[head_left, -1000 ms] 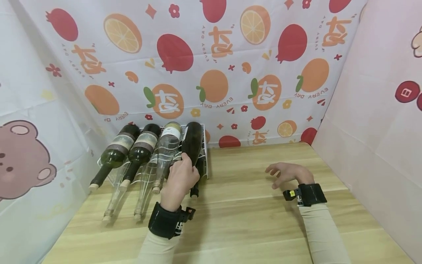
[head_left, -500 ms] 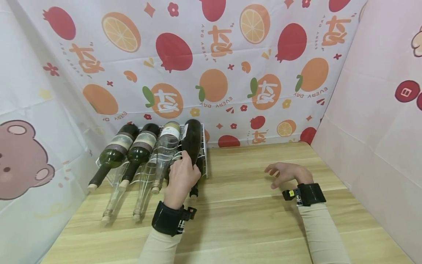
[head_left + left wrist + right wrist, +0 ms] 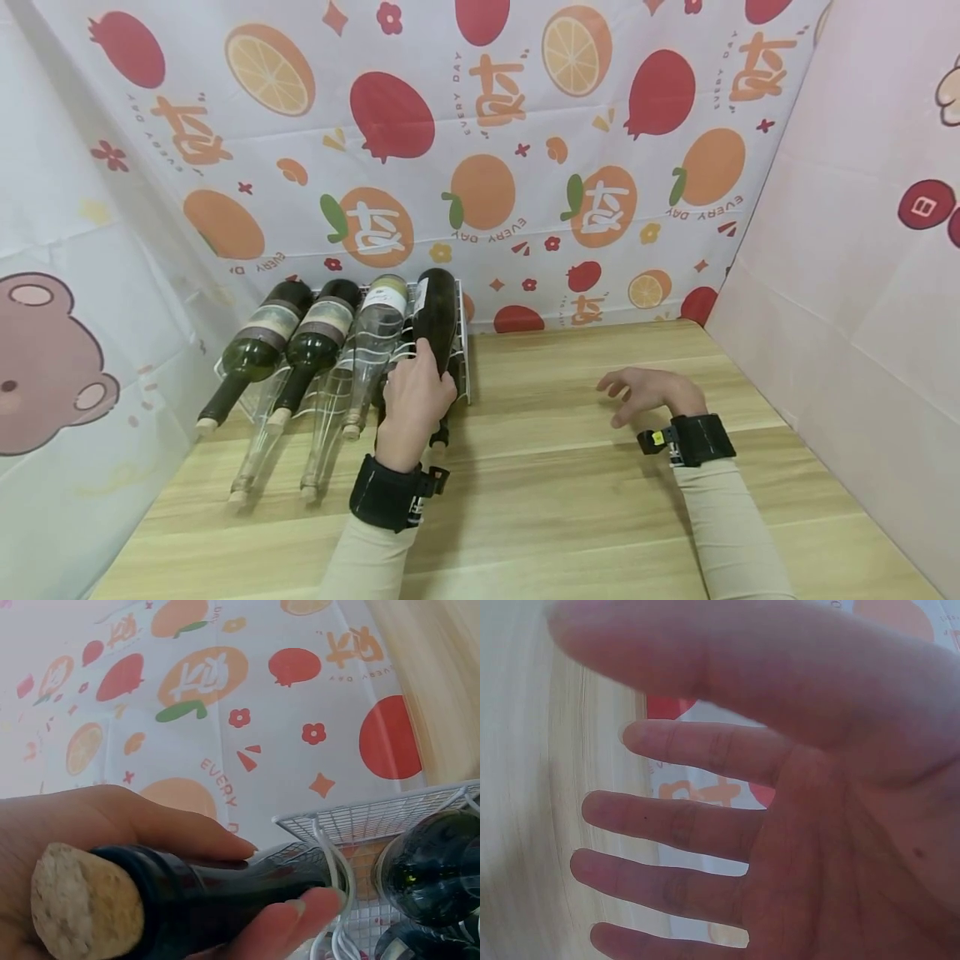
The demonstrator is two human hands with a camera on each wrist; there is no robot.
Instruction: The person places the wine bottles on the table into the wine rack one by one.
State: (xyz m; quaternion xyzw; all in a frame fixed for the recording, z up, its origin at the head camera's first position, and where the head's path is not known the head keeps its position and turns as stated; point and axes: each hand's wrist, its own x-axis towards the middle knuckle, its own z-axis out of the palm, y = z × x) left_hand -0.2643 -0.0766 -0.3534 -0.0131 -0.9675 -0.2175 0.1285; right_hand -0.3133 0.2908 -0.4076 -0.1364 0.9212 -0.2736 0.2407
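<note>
My left hand [image 3: 416, 400] grips the neck of a dark wine bottle [image 3: 437, 310] at the right end of the wire rack [image 3: 463, 350]. In the left wrist view the bottle's cork [image 3: 86, 904] points toward the camera, with fingers and thumb round the neck. The bottle's base is at the back of the rack, its neck toward me. A clear bottle [image 3: 381, 329] lies just left of it. My right hand [image 3: 648, 392] is held over the table, fingers loosely bent and apart, holding nothing.
Two dark green bottles [image 3: 258, 342] lie in the rack's upper level at left. Below them, clear bottles [image 3: 325, 433] stick out over the table [image 3: 555, 483]. Another dark bottle [image 3: 440, 433] lies under the held one. A fruit-print cloth [image 3: 525, 250] hangs right behind the rack.
My left hand has moved slightly back toward the cloth, with the dark bottle in its grip. The right hand stays about where it was. The head view has shifted a little.
</note>
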